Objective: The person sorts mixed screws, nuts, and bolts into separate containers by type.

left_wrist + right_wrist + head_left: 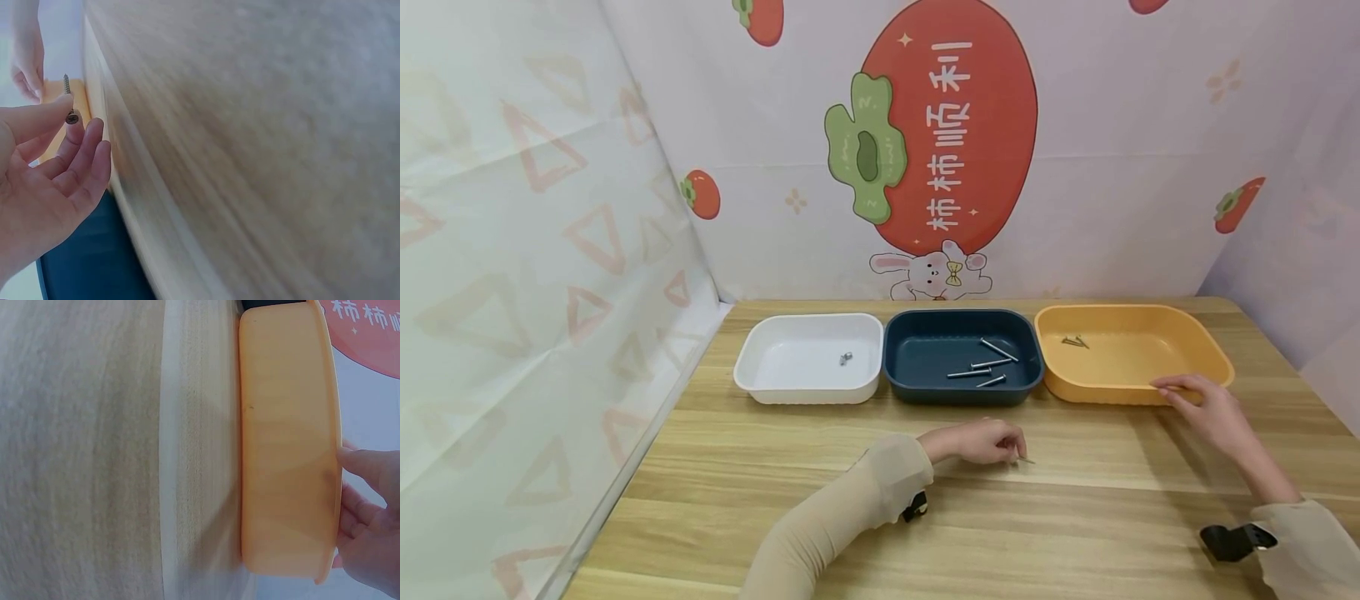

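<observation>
A small screw (67, 87) is pinched between the thumb and index finger of my left hand (988, 442), low over the table in front of the dark blue tray (962, 395). In the left wrist view its cross-slotted head faces the camera and the threaded tip points away. My right hand (1213, 412) grips the front rim of the yellow tray (1135, 367) near its right corner. The right wrist view has the thumb on the rim, with the other fingers partly hidden behind it. A few similar screws (1075, 342) lie inside the yellow tray.
Several long bolts (970, 373) lie in the dark blue tray. At the left, a white tray (797, 354) contains small metal pieces (846, 358). The three trays stand side by side along the back of the wooden table (1000, 542), before a printed cloth (775, 250).
</observation>
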Available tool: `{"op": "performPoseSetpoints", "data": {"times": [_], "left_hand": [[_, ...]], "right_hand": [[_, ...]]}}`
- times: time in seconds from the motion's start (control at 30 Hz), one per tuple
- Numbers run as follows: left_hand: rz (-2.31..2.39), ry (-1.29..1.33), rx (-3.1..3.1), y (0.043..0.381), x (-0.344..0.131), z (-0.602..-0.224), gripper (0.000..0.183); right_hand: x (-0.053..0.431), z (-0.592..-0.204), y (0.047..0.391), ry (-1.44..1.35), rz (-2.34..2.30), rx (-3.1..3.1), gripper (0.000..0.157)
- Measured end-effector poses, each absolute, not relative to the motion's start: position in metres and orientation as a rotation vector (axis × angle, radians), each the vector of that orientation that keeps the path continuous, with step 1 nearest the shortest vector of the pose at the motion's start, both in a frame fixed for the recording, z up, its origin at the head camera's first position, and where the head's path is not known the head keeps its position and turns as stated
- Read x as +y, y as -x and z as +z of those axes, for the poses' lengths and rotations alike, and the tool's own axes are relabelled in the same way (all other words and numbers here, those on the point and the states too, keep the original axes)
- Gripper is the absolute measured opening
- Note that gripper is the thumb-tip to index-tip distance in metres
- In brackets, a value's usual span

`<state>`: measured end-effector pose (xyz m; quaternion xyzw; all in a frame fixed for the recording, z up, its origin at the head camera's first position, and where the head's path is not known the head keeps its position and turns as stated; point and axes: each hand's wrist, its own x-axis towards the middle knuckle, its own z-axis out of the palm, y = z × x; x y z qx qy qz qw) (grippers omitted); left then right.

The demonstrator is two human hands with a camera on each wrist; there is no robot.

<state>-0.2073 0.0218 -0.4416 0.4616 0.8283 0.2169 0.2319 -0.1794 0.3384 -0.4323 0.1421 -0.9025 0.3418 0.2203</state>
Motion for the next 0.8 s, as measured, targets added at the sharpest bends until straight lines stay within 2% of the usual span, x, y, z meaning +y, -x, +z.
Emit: {"op": "performPoseSetpoints", "data": {"times": [0.8], "left_hand": [[0.759,-1.268,2.419,0.207,0.033,-0.434,0.014]], "right_hand": [[0.338,-0.434,0.179,-0.358,0.975,-2.495,0.011]]}}
